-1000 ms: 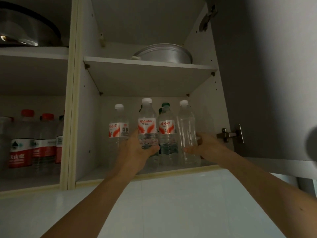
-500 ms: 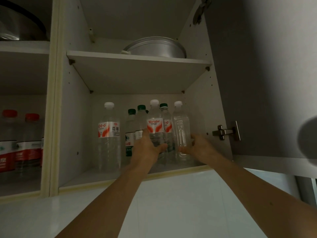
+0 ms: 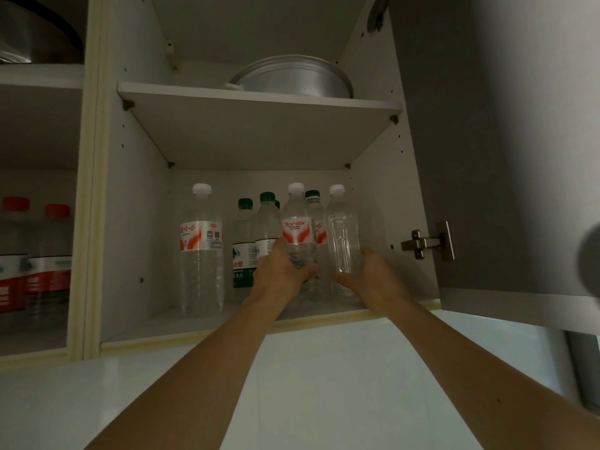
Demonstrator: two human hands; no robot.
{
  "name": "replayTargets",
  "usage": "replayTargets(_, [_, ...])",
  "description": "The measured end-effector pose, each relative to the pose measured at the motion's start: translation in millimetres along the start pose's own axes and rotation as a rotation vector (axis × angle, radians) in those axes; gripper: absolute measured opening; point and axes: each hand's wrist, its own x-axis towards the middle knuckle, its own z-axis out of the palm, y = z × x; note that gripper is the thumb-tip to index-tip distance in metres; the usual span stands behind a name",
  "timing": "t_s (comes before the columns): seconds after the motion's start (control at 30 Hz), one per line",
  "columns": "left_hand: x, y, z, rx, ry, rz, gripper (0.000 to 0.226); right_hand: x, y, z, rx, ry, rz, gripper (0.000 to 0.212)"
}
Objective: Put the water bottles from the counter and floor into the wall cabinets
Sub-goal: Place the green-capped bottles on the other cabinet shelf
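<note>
The left hand (image 3: 285, 271) grips a white-capped, red-labelled bottle (image 3: 297, 235) at frame centre; the right hand (image 3: 373, 277) curls round a clear unlabelled bottle (image 3: 342, 235).

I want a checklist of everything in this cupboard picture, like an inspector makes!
Surface: lower shelf of the open cabinet, holding upright bottles.
Job's things: labelled bottle held by the left hand; clear bottle held by the right hand; white-capped bottle standing apart; green-capped bottles behind.
Clutter: metal pan on the upper shelf.
Grippers: left hand, right hand.
Cables: nothing seen.
Surroundings: open door, hinge, red-capped bottles next door.
</note>
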Motion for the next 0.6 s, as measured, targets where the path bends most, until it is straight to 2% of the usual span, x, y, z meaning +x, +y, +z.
replayTargets(0.13, [-6.1, -0.7, -13.9, 0.129, 0.005, 0.03, 0.052, -2.9, 1.8, 1.8, -0.001, 0.13, -0.027, 0.047])
replayTargets(0.27, [-14.6, -4.0, -53.4, 0.183, 0.174, 0.076, 0.06, -13.7, -2.9, 1.6, -0.022, 0.305, -0.144, 0.058])
replayTargets(0.33, [-15.3, -8.5, -77.9, 0.263, 0.323, 0.167, 0.062, -21.7, -14.1, 6.6, -0.022, 0.375, -0.268, 0.055])
replayTargets(0.4, [-14.5, -14.8, -100.8, 0.333, 0.401, 0.204, 0.073, -28.0, -34.5, 16.6, 0.017, 0.369, -0.377, 0.048])
replayTargets(0.47, [-12.7, -22.6, -117.7, 0.394, 0.407, 0.174, 0.09, -31.0, -60.7, 30.9, 0.07, 0.313, -0.479, 0.036])
replayTargets(0.6, [-16.3, -40.2, -130.2, 0.417, 0.301, 0.047, 0.121, -21.2, -104.2, 65.6, -0.044, 0.213, -0.648, 0.019])
